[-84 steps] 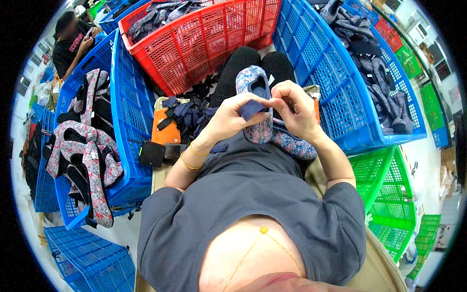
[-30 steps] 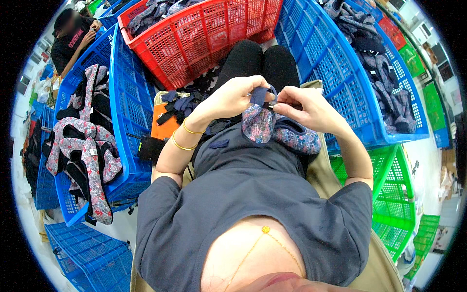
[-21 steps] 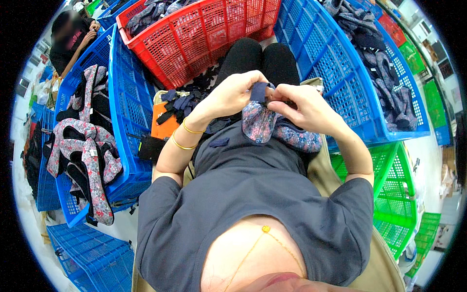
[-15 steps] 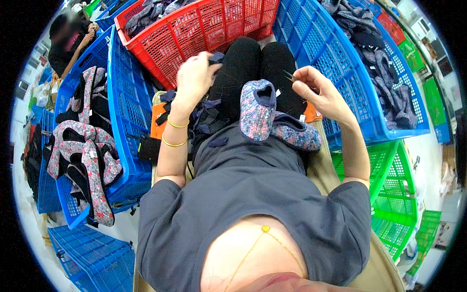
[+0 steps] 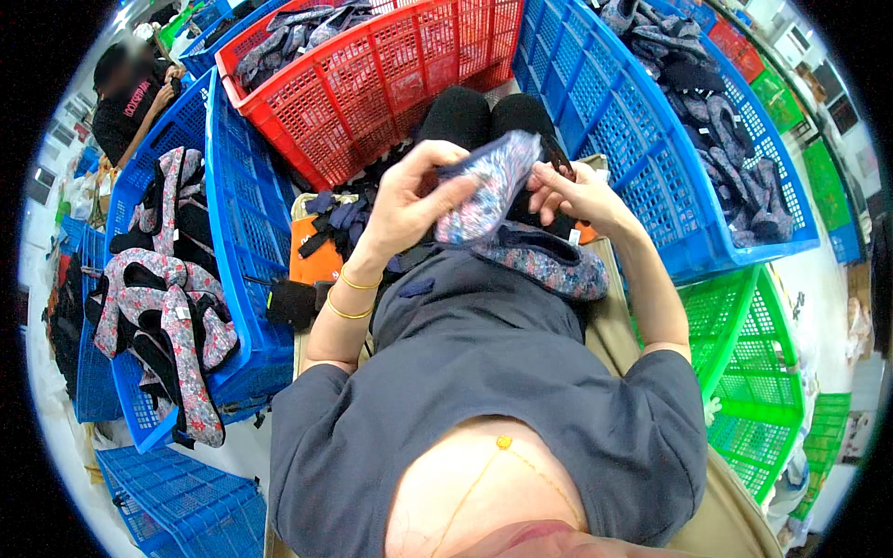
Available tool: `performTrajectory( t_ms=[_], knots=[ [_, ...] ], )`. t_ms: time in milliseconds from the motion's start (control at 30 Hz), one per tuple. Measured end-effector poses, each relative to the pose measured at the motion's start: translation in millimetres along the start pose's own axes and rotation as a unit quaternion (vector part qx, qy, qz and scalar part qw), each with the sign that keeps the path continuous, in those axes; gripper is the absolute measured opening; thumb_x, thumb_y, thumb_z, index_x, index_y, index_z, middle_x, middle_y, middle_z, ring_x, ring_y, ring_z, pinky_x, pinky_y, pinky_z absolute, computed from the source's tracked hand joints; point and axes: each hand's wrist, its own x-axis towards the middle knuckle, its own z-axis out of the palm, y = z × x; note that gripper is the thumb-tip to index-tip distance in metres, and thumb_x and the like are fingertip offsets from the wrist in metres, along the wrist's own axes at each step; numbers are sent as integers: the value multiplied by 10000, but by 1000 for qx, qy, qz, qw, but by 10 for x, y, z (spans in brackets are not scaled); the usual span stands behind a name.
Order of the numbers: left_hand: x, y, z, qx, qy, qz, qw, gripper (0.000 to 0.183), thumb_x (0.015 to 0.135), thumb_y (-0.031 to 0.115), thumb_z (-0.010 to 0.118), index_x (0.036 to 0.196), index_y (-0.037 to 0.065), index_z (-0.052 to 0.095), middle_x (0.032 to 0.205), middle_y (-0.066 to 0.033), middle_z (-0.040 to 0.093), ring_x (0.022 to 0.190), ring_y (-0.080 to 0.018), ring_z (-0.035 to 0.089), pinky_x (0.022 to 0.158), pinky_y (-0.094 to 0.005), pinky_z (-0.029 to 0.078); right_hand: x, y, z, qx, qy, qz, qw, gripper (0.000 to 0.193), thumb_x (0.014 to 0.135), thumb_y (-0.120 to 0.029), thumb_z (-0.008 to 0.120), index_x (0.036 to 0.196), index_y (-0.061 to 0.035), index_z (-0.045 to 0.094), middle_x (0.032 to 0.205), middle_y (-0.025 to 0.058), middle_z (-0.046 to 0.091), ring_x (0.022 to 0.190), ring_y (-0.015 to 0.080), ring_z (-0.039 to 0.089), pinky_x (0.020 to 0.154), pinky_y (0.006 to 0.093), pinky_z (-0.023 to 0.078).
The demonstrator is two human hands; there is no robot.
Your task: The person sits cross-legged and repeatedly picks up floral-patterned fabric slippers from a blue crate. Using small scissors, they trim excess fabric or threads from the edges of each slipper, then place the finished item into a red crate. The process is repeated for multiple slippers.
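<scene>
A floral slipper (image 5: pixel 493 186) in blue and pink is tilted up over my lap, with my left hand (image 5: pixel 420 197) closed on its near-left part. Close against its right edge is my right hand (image 5: pixel 579 193), its fingers curled round small dark thread snips (image 5: pixel 555 156), whose tips I cannot make out clearly. A second slipper (image 5: pixel 549 260) of the same pattern lies on my lap just below. Dark fabric scraps (image 5: pixel 344 221) are heaped beside my left forearm, and one navy scrap (image 5: pixel 415 288) rests on my shirt.
A red crate (image 5: pixel 372 79) stands ahead. Blue crates of slippers flank me, one at left (image 5: pixel 228 251) with floral pairs (image 5: pixel 177 307), one at right (image 5: pixel 642 177). A green crate (image 5: pixel 753 372) is at the lower right. Another person (image 5: pixel 130 98) works at the far left.
My left hand has come back from the scraps and taken hold of the upper slipper, lifting and tilting it. My right hand has moved left with the snips, up to the slipper.
</scene>
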Motion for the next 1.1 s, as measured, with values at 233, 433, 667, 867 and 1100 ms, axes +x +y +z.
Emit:
performTrajectory(
  t_ms=[233, 433, 667, 867, 1100],
  knots=[
    [-123, -435, 99, -315, 52, -15, 947, 237, 954, 104, 573, 1167, 35, 495, 1152, -60, 586, 1062, -123, 557, 960, -324, 458, 126, -126, 436, 319, -50, -170, 931, 603, 961, -354, 565, 1440, -79, 322, 874, 6, 604, 587, 12, 450, 395, 157, 243],
    [-191, -690, -35, -316, 26, -116, 941, 318, 962, 100, 550, 1264, 38, 472, 1230, -80, 569, 1153, -151, 531, 995, -332, 442, 187, -64, 498, 321, 93, -188, 924, 824, 806, -107, 756, 1455, -126, 248, 1145, 67, 518, 896, 127, 525, 678, 263, 443],
    [-172, -668, 75, -213, 27, -175, 961, 562, 964, 106, 482, 1476, 42, 259, 1395, -110, 460, 1250, -185, 481, 1039, -324, 403, 102, -255, 605, 180, 134, -311, 924, 998, 762, -88, 793, 1485, -97, 105, 1393, 170, 383, 1236, 259, 478, 1033, 391, 425],
    [-83, -571, -4, -207, 11, -94, 974, 689, 925, 270, 613, 1459, -5, 276, 1402, -107, 446, 1270, -191, 449, 1073, -333, 348, 140, -166, 807, 57, 179, -392, 901, 985, 778, -48, 766, 1489, -94, 86, 1386, 177, 399, 1205, 249, 509, 1005, 369, 443],
    [-177, -555, -108, -346, -11, -158, 925, 473, 935, 227, 612, 1333, 24, 455, 1225, -100, 591, 1093, -203, 595, 978, -360, 471, 101, -127, 798, 84, 106, -365, 921, 325, 1021, -232, 455, 1205, 17, 555, 958, 88, 653, 752, 99, 613, 660, 225, 488]
  ],
)
